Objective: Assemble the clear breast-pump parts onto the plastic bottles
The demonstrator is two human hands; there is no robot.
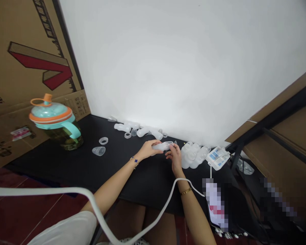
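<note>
My left hand is wrapped round the body of a small whitish plastic bottle, which lies roughly sideways above the black table. At its right end is a clear cap, pinched by the fingers of my right hand. Just right of my hands stand several similar bottles with clear caps in a cluster. Behind my left hand lie loose bottles and a ring. Further left on the table are another ring and a clear cap.
A large jug with an orange and turquoise lid stands at the left beside cardboard boxes. At the right are a white case and a phone. A white cable crosses the foreground over my arms.
</note>
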